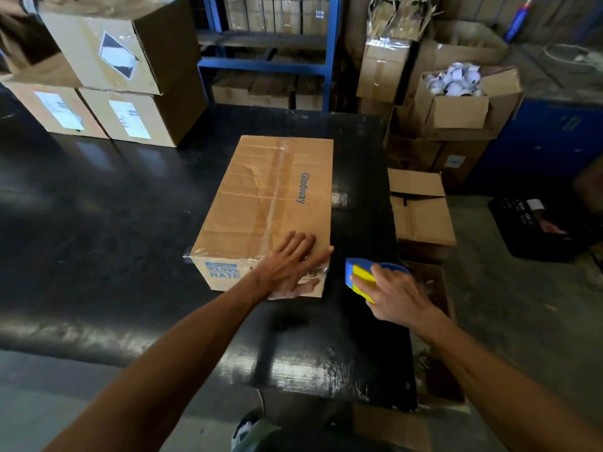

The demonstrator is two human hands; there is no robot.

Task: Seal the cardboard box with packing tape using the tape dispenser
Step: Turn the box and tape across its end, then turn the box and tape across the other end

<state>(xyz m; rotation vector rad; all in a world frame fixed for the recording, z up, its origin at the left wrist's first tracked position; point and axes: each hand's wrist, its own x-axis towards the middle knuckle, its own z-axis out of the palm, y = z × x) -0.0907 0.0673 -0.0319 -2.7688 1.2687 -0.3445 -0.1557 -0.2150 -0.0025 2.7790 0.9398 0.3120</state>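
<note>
- Brown cardboard box (267,203) lay on the black desk (98,223), near the right side of it, with its flaps shut.
- Clear tape (275,187) ran down the middle of the box top, from the far end to the near end.
- Blue word "Glodway" was printed on the top of the box.
- The left hand (290,265) lay flat on the near right corner of the box, fingers (301,243) spread out on the top and thumb down on the front face, gripping nothing.
- The right hand (398,295) was just to the right of the box, with its fingers wrapped around the blue and yellow tape dispenser (362,278).
- The dispenser was close to the box corner but not touching it.
- More boxes (107,79) were stacked at the far left of the desk.
</note>
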